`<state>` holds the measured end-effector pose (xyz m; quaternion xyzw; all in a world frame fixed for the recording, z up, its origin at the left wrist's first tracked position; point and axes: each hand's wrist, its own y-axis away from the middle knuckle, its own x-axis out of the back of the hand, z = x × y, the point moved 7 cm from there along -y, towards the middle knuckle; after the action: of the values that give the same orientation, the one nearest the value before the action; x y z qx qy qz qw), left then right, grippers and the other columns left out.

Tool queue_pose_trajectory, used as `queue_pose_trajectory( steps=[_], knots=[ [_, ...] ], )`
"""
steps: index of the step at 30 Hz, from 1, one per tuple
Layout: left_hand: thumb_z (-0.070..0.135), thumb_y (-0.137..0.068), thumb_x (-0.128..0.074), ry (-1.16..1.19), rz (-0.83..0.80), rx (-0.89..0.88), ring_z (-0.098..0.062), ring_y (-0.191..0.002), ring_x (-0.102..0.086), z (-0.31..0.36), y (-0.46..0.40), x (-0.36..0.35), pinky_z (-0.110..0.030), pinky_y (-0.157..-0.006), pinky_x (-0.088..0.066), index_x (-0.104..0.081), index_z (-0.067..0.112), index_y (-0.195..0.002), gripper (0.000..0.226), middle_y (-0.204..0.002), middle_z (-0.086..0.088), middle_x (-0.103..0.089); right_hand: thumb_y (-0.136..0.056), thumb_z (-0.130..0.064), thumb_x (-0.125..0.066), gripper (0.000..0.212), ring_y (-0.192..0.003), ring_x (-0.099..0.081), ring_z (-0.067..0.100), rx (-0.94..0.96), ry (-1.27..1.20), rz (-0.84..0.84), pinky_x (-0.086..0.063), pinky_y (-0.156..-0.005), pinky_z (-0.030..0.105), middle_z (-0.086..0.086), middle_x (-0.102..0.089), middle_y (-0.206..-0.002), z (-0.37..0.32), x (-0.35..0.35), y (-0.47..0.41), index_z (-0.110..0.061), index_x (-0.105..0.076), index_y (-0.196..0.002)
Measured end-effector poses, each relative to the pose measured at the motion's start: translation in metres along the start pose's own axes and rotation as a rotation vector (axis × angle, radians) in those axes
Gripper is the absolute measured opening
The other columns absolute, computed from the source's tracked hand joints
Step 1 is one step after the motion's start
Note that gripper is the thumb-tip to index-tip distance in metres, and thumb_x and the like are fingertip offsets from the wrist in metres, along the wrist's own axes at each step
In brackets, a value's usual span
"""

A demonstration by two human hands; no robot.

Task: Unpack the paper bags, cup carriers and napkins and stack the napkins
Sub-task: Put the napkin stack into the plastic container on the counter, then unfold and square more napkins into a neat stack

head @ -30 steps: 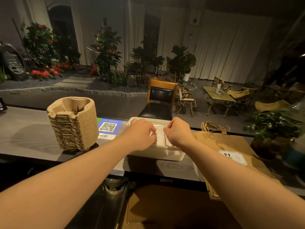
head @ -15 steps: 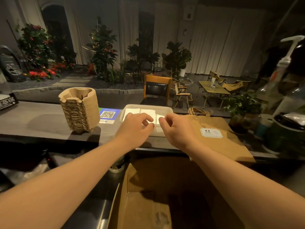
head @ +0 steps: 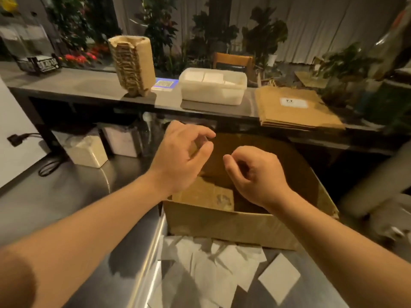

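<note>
A white tub (head: 212, 94) with stacked white napkins (head: 206, 77) inside sits on the raised counter. Left of it stands a tall stack of brown cup carriers (head: 132, 65). Flat brown paper bags (head: 293, 110) lie to the tub's right. Below, an open cardboard box (head: 224, 223) rests on the steel worktop, with loose white napkins (head: 213, 265) scattered in front of it. My left hand (head: 181, 155) and my right hand (head: 255, 174) hover over the box with loosely curled fingers, holding nothing.
A QR-code card (head: 164, 83) lies between the carriers and the tub. Potted plants (head: 347, 70) and bottles crowd the counter's right end. Under the counter stand pale containers (head: 89, 150) and a black cable (head: 20, 138). A small sign holder (head: 39, 63) sits far left.
Both hands left the napkins in the tub and came back down over the cardboard box. My view tilted down, so the box and the loose napkins now show.
</note>
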<state>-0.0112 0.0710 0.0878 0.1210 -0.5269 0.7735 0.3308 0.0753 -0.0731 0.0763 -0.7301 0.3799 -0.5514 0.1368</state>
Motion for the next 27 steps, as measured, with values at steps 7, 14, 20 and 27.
queue_pose_trajectory(
  steps=[7, 14, 20, 27],
  knots=[
    [0.017, -0.096, -0.055, 0.009, 0.132, -0.153, -0.014, -0.096, -0.051, 0.017, 0.148, -0.015, -0.034, -0.086, -0.043, -0.07, 0.006, -0.092, 0.019, -0.093, 0.001, -0.064, -0.099, -0.024, -0.059, 0.032, -0.059, -0.05, 0.011, 0.232, -0.041, 0.168, -0.041, -0.049, 0.027, 0.0, -0.057, -0.066, 0.001, -0.038, 0.124, -0.012, -0.065, -0.07],
    [0.045, -0.102, -0.054, -0.127, -0.292, 0.416, 0.001, -0.114, -0.045, -0.058, 0.266, -0.097, -0.027, -0.099, -0.044, -0.056, 0.045, -0.105, 0.004, -0.111, 0.027, -0.054, -0.094, -0.051, -0.049, 0.026, -0.09, -0.045, 0.006, -0.076, 0.139, -0.17, -0.043, -0.076, 0.025, -0.01, -0.058, -0.101, 0.044, -0.119, 0.222, -0.031, -0.062, -0.104],
    [0.061, -0.101, -0.043, -0.413, -0.527, 0.687, -0.02, -0.141, -0.035, -0.088, 0.294, -0.128, -0.042, -0.117, -0.032, -0.044, 0.038, -0.141, 0.046, -0.15, 0.011, -0.044, -0.096, -0.063, -0.051, 0.053, -0.13, -0.036, 0.005, -0.282, 0.115, -0.367, -0.025, -0.108, 0.021, -0.019, -0.041, -0.148, 0.057, -0.151, 0.254, -0.043, -0.04, -0.144],
    [0.066, -0.1, -0.037, -0.368, -0.545, 0.597, -0.023, -0.138, -0.032, -0.078, 0.303, -0.147, -0.046, -0.114, -0.031, -0.044, 0.042, -0.142, 0.049, -0.15, 0.012, -0.043, -0.09, -0.051, -0.069, 0.052, -0.12, -0.055, 0.015, -0.455, 0.07, -0.424, -0.048, -0.106, 0.038, -0.013, -0.056, -0.136, 0.074, -0.16, 0.26, -0.036, -0.052, -0.137]
  ],
)
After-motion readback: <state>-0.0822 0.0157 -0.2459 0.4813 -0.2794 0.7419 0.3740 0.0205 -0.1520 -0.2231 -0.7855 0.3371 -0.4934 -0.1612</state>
